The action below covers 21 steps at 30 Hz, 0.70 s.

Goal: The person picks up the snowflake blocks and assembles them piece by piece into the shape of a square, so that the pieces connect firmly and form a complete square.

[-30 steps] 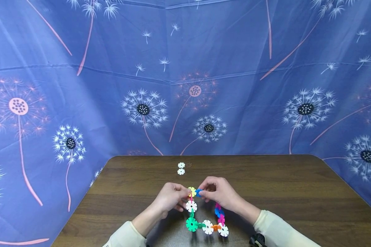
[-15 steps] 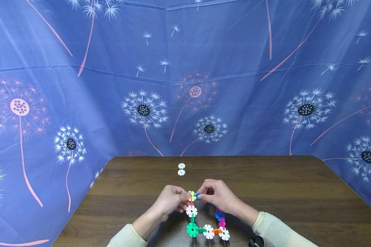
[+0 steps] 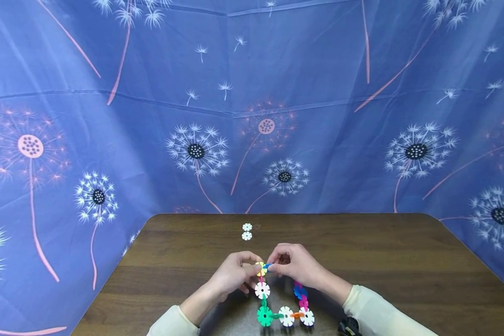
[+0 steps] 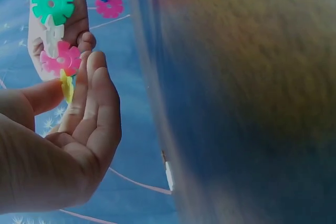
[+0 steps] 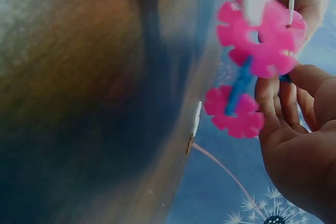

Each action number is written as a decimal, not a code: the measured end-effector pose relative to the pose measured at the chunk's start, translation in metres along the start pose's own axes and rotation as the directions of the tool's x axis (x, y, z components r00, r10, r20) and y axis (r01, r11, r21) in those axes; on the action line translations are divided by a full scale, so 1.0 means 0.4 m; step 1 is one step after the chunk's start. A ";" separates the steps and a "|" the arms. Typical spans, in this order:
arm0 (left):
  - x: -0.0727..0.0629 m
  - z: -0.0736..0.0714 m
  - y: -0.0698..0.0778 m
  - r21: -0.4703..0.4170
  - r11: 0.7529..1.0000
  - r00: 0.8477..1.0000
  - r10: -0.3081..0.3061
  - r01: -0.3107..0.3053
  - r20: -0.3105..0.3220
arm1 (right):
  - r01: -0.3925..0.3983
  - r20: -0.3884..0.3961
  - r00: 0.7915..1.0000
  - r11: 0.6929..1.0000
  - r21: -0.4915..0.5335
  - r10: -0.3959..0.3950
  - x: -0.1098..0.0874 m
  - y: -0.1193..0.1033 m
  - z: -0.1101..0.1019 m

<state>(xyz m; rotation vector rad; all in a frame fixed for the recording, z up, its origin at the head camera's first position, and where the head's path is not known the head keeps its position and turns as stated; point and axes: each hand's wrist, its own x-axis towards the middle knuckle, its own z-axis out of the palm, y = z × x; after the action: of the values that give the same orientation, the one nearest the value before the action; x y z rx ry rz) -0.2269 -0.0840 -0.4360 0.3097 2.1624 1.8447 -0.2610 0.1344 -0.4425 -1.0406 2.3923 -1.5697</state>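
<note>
A chain of slotted plastic snowflake discs hangs between both hands above the table. Thumb and fingers of my left hand (image 3: 233, 275) pinch the yellow disc (image 3: 261, 269) at the chain's upper left end. From the right, my right hand (image 3: 296, 265) pinches a blue disc (image 3: 267, 267), whose edge meets the yellow disc's right side. Below the yellow disc come a pink disc (image 4: 62, 59), a white disc (image 3: 262, 290) and a green disc (image 3: 265, 316). White and orange discs form the bottom. A pink disc (image 5: 233, 111) and a blue one hang on the right side, partly behind the right hand.
Two white discs (image 3: 247, 231) lie near the back of the brown wooden table (image 3: 361, 242), beside a faint brown disc (image 3: 257, 227). A blue dandelion-print cloth (image 3: 340, 140) hangs behind the table. Something black (image 3: 349, 325) shows at the right sleeve.
The blue disc has come closer to the yellow one and now overlaps its edge. The left fingers have shifted over the yellow disc. The chain sits slightly lower in the head view.
</note>
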 end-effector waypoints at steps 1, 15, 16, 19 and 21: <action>0.000 0.001 -0.003 -0.005 1.000 1.000 0.003 -0.002 0.004 | -0.010 0.023 1.000 1.000 0.017 0.009 0.003 0.000 -0.001; -0.005 -0.040 -0.016 0.002 1.000 1.000 -0.008 0.008 -0.020 | -0.022 0.080 0.993 0.800 -0.600 0.087 0.221 0.120 -0.086; -0.006 -0.041 -0.018 0.001 1.000 1.000 -0.008 0.008 -0.021 | -0.012 0.078 0.993 0.746 -0.665 0.086 0.232 0.132 -0.082; -0.010 -0.042 -0.024 -0.001 1.000 1.000 -0.008 0.008 -0.030 | 0.001 0.080 0.992 0.626 -0.780 0.097 0.255 0.156 -0.064; -0.011 -0.044 -0.025 0.000 1.000 0.999 -0.008 0.008 -0.037 | 0.008 0.081 0.992 0.582 -0.813 0.099 0.267 0.164 -0.050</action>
<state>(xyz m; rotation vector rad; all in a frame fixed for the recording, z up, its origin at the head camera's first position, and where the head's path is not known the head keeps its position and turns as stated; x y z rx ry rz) -0.2287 -0.1032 -0.4429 0.2686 2.1842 1.8604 -0.3828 0.1028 -0.4590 -1.0909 3.0493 -0.2515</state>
